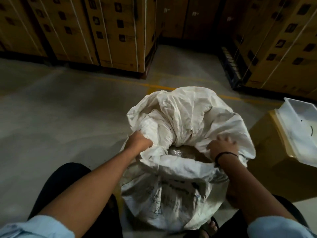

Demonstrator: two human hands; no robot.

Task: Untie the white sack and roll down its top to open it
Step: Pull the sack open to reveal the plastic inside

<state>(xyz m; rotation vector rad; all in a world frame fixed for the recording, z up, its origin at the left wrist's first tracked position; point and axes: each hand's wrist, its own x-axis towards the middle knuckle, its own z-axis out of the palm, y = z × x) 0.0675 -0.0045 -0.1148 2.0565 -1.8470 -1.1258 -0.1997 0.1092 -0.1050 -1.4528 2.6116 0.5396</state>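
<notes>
The white sack (180,191) stands on the floor between my legs, its mouth wide and its top fabric bunched and folded outward toward the far side. Brownish contents wrapped in clear plastic (185,152) show in the opening. My left hand (139,141) clutches the sack's rim on the left side. My right hand (223,146), with a black band on the wrist, grips the rim fabric on the right. A thin loose string (158,167) hangs down the sack's near side.
Stacked strapped cardboard cartons (120,31) line the back and the right (283,40). A cardboard box (267,152) with a white plastic tray (300,124) on it stands just right of the sack. A yellow line (154,85) marks the concrete floor.
</notes>
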